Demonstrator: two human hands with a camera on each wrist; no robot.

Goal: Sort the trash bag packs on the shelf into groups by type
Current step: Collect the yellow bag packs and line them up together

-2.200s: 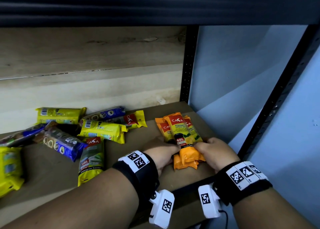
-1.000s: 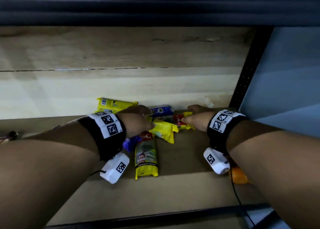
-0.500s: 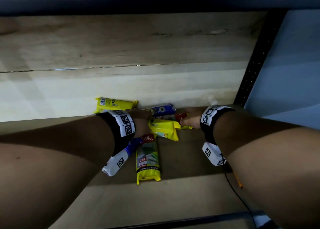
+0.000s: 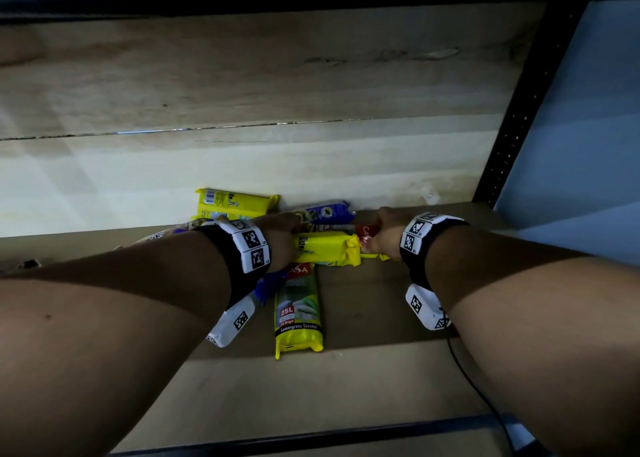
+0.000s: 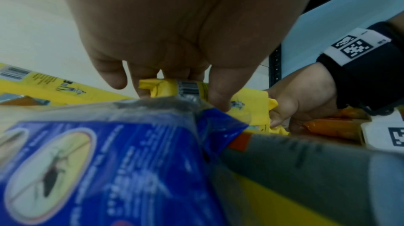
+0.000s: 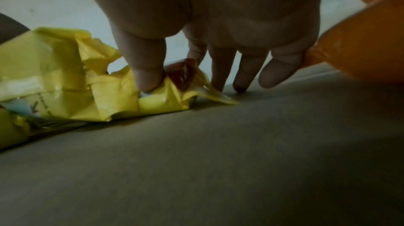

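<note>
Trash bag packs lie in a pile at the back of the wooden shelf (image 4: 363, 380). My left hand (image 4: 282, 238) (image 5: 181, 91) curls its fingers and thumb over the barcode end of a yellow pack (image 4: 325, 248) (image 5: 166, 86). My right hand (image 4: 379, 235) (image 6: 174, 72) pinches the crumpled end of a yellow pack with a red label (image 4: 367, 231) (image 6: 181, 74) between thumb and forefinger; its other fingertips touch the shelf. A blue pack (image 4: 325, 210) lies behind them, and another blue pack (image 5: 109, 160) is under my left wrist. Orange packs (image 6: 360, 48) (image 5: 328, 124) sit by my right wrist.
A yellow 25L pack (image 4: 298, 311) lies lengthwise toward the front. One more yellow pack (image 4: 235, 202) rests against the pale back wall (image 4: 242, 165). A black upright post (image 4: 512, 117) marks the right end. The shelf's dark front rail (image 4: 311, 439) runs below my arms.
Both hands left the orange packs at the right and reached back into the mixed pile. In the last half second they closed on the yellow packs and barely shifted.
</note>
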